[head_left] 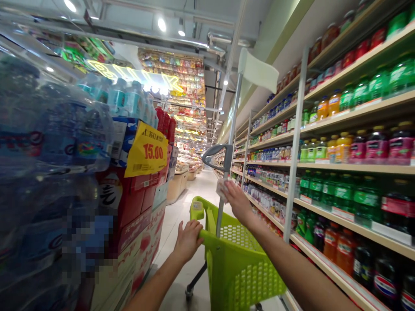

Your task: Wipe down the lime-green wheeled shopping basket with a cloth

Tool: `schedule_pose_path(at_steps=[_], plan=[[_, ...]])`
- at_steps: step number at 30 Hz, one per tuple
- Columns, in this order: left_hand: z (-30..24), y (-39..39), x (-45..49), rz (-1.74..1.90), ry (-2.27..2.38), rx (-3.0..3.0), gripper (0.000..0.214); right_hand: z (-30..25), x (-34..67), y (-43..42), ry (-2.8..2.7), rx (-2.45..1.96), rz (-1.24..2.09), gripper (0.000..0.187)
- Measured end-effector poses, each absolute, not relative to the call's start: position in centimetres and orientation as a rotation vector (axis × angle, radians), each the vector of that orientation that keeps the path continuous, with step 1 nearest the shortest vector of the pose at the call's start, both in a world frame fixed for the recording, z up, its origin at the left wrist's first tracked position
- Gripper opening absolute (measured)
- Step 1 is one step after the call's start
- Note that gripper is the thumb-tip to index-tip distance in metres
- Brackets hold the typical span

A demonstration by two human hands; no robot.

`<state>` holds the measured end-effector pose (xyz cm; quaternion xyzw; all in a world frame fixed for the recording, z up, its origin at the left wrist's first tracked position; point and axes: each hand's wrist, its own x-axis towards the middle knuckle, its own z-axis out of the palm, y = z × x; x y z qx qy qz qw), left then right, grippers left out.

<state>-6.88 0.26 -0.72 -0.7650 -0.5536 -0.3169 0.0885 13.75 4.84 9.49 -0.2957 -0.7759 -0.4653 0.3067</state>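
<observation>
A lime-green plastic shopping basket on wheels [240,268] stands in front of me in a shop aisle. My left hand [188,239] is closed over its near rim. My right hand [238,201] reaches forward to the basket's upright metal pole [227,168], pinching a small white cloth or paper [221,189] against it. The pole carries a grey loop handle [216,157] and, at the top, a pale flag [259,71].
Shelves of bottled drinks [350,151] run along the right. On the left stand stacked packs of water bottles [48,164] and red cartons [136,203] with a yellow 15.00 price sign [147,149]. The pale floor [194,194] leads on to distant displays.
</observation>
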Motion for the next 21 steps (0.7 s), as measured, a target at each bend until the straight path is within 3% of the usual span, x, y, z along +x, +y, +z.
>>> schedule_pose_path(at_steps=[3,9,16,21], plan=[[-0.8,0.0,-6.8,-0.930,-1.638,-2.274,0.028,10.6,13.5,4.8,-2.004,-0.774,-1.228,0.036],[-0.7,-0.1,-6.8,-0.903,-1.636,-2.275,0.029,3.4,14.4,3.7,-2.295,-0.639,-1.282,0.042],[-0.6,-0.5,-6.5,-0.865,-1.618,-2.264,0.031,11.2,13.7,4.9,-2.044,-0.816,-1.167,0.040],[-0.8,-0.3,-6.5,-0.847,-1.626,-2.246,0.031,3.5,13.8,3.6,-2.189,-0.735,-1.207,0.042]])
